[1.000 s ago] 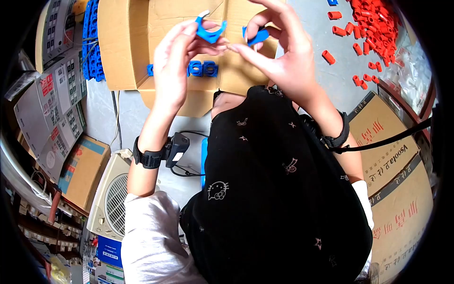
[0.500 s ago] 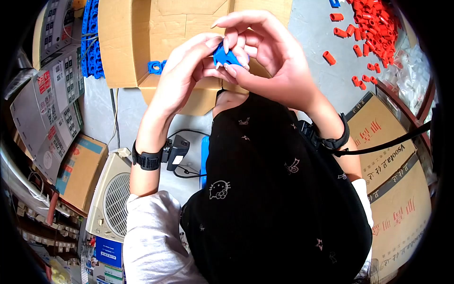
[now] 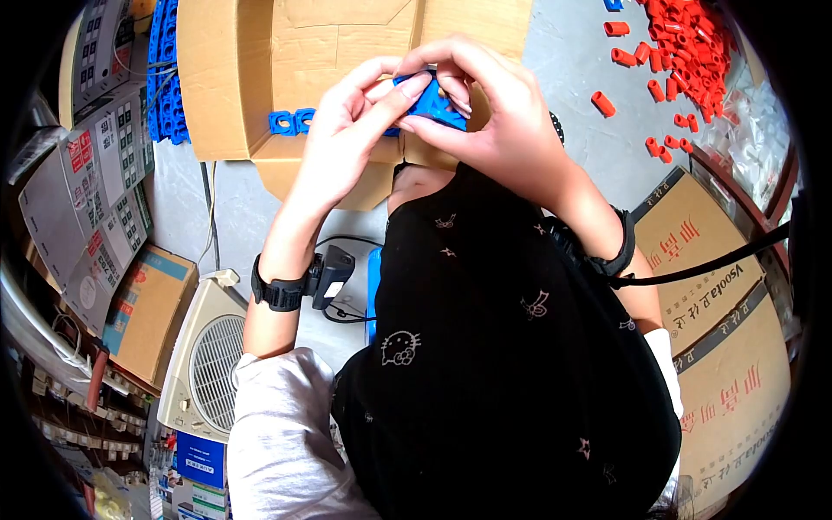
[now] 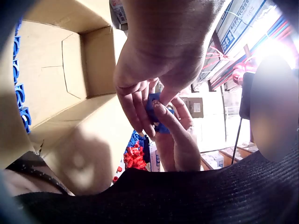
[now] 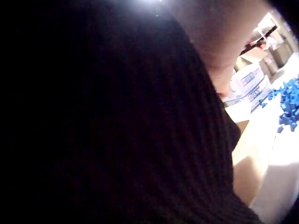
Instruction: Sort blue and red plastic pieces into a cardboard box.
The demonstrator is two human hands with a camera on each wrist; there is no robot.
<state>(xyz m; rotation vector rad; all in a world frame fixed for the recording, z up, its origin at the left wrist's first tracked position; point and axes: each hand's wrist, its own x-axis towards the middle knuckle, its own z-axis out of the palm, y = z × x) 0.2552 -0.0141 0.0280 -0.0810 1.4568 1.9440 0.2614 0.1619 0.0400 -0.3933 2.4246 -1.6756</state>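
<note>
Over the open cardboard box (image 3: 214,95), both hands meet around blue plastic pipe clips (image 3: 436,108). My left hand (image 3: 351,130) pinches the blue plastic between thumb and fingers from the left. From the right, my right hand (image 3: 498,108) grips it, thumb below and fingers curled over the top. In the left wrist view the blue clips (image 4: 153,103) show between the fingertips, partly hidden by them. How the pieces fit together is covered by the fingers. A few joined blue clips (image 3: 292,122) lie in the box, left of the hands. Dark cloth fills most of the right wrist view.
A pile of red plastic tube pieces (image 3: 685,61) spreads over the floor at the right. Joined blue clips (image 3: 167,87) stand left of the box. A beige fan heater (image 3: 208,373) and closed cartons (image 3: 719,347) flank the person. Loose blue pieces (image 5: 290,102) lie further off.
A second ago each hand held a blue clip apart from the other. The hands have come together and lower, and the blue pieces now meet between the fingers.
</note>
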